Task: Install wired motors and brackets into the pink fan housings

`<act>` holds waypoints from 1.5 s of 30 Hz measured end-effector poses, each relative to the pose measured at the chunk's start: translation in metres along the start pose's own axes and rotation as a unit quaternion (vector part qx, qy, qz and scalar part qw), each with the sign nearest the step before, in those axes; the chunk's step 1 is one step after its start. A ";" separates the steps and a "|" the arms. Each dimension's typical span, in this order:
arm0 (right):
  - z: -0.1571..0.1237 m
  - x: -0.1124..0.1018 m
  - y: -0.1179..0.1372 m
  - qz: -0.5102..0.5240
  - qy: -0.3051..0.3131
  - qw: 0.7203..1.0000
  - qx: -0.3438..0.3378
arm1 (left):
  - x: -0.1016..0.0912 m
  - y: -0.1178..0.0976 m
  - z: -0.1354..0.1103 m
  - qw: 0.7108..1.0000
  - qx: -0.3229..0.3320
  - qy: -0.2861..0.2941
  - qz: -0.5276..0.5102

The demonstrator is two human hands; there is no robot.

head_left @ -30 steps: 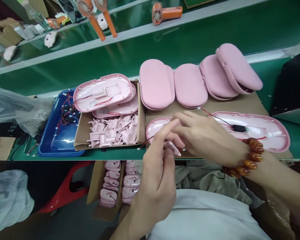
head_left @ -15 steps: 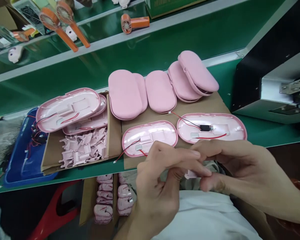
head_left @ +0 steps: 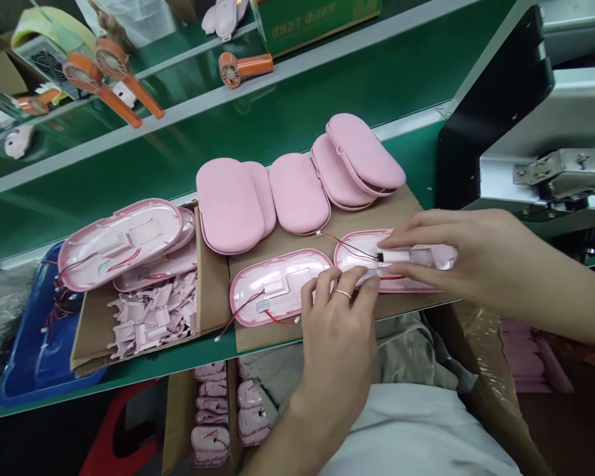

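R hand (head_left: 456,264) lay over a pink plastic shell (head_left: 357,242) on a cardboard sheet (head_left: 391,218), on the green worktop (head_left: 129,365). R fingers (head_left: 401,228) were closed on a small black wired part (head_left: 379,257) in the shell. L hand (head_left: 337,337), w/ ring (head_left: 344,293), had fingers (head_left: 361,281) gripping the shell's edge. Second wired shell (head_left: 277,284) just beside, pink lids (head_left: 297,192) behind.

I'm seeing a glossy plastic shell (head_left: 302,291), smooth matt pink covers (head_left: 228,206), rough brown cardboard (head_left: 277,338), and a bright metal bracket (head_left: 565,173).
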State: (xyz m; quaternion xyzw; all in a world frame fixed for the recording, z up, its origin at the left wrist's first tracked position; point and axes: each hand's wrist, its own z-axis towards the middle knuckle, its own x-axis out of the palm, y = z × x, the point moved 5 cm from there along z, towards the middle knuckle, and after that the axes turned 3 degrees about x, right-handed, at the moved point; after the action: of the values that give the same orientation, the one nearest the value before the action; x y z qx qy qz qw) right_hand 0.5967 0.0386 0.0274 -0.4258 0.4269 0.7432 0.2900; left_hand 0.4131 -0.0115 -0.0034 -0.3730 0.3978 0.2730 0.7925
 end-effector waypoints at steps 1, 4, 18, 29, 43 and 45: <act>0.001 0.004 -0.001 0.001 0.008 0.999 -0.034 | 0.002 0.001 0.000 1.000 0.005 0.005 0.012; 0.003 0.012 -0.002 -0.002 0.015 0.997 -0.077 | 0.004 0.001 0.000 1.000 0.013 0.002 0.020; 0.002 0.021 -0.004 -0.039 0.039 0.996 -0.068 | 0.003 0.003 0.003 1.000 0.018 0.014 0.020; 0.007 0.026 -0.001 -0.054 0.096 0.993 -0.039 | 0.002 0.000 0.003 0.999 0.025 0.022 0.037; -0.006 0.027 -0.007 -0.042 0.036 0.996 -0.076 | -0.046 0.035 0.000 0.994 -0.027 0.092 0.042; -0.007 0.025 -0.002 -0.059 0.018 0.994 -0.089 | -0.064 0.052 -0.002 0.988 -0.043 0.107 0.101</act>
State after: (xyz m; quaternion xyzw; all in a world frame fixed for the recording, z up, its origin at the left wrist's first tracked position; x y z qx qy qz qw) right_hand 0.5887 0.0349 0.0026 -0.4878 0.3385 0.7517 0.2870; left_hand 0.3401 0.0077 0.0293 -0.3920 0.5036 0.3269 0.6970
